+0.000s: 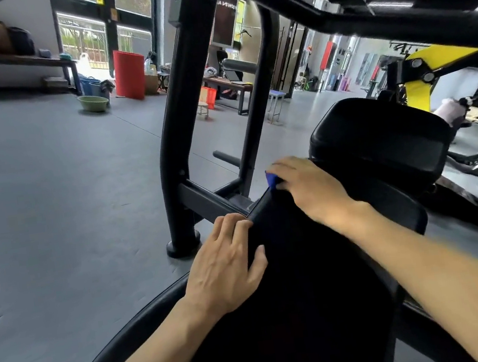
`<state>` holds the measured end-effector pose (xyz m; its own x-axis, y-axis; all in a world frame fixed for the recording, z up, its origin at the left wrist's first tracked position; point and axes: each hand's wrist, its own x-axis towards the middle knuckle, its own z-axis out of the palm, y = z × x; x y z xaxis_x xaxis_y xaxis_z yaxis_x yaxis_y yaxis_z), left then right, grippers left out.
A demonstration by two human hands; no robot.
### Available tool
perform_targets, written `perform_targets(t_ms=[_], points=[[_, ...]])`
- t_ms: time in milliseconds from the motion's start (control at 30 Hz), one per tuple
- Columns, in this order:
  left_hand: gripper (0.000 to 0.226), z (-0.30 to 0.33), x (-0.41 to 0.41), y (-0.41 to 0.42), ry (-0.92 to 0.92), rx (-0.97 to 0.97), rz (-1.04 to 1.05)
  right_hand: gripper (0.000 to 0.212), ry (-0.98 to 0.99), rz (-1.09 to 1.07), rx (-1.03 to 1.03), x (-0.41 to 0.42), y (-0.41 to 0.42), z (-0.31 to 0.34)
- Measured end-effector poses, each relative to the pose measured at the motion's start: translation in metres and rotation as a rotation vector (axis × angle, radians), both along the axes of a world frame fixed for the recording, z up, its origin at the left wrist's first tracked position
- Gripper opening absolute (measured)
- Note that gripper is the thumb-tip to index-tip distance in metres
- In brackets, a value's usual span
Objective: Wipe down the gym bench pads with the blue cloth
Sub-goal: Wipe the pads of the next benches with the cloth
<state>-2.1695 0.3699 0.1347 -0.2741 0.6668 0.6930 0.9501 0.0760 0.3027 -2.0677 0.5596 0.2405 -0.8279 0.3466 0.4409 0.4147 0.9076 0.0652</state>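
Head view takes in a black machine frame (177,103) rising just beyond both hands, with grey floor (49,192) spreading wide to the left of them. Under the forearms runs the long black bench pad (300,279); a second, squarer pad (379,142) sits just past the right hand, up and to its right.

Left hand (227,262) lies on the long pad's left edge, fingers fairly straight and draped over the rim, thumb on top, holding nothing. Right hand (306,186) is curled around the blue cloth (273,179), bunched so only a small corner shows at its fingertips, pressed on the pad's far end.

Risks, as I judge them: with so little cloth exposed, bare skin may do the wiping and leave streaks; pushing further forward could send the knuckles off the pad's end into the crossbar (213,203) just beyond the left fingers.

Room to move lies back toward the body along the pad, and rightward to the square pad; the frame closes off the left-forward side.
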Motion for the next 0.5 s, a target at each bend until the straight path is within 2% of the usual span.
perform_targets(t_ms=[33,100,233,300,367,500], points=[[0.04,0.0,0.0,0.0,0.002,-0.006,0.004,0.025,-0.005,-0.067,-0.01,-0.011,0.009,0.006],[0.041,0.001,0.0,0.0,-0.011,-0.011,0.0,0.021,-0.058,-0.066,-0.008,-0.026,0.003,0.001],[0.034,-0.003,0.0,0.002,-0.102,0.05,0.034,0.026,-0.136,0.247,-0.083,-0.016,-0.057,-0.039],[0.031,-0.004,0.0,0.002,-0.112,0.068,0.039,0.023,-0.171,0.311,-0.1,-0.01,-0.05,-0.03],[0.032,-0.005,-0.001,0.001,-0.086,0.058,0.038,0.016,-0.2,0.254,-0.057,-0.014,-0.016,-0.012],[0.035,-0.001,-0.002,-0.002,-0.035,0.02,-0.019,0.01,-0.031,-0.021,-0.028,-0.006,0.038,0.022]])
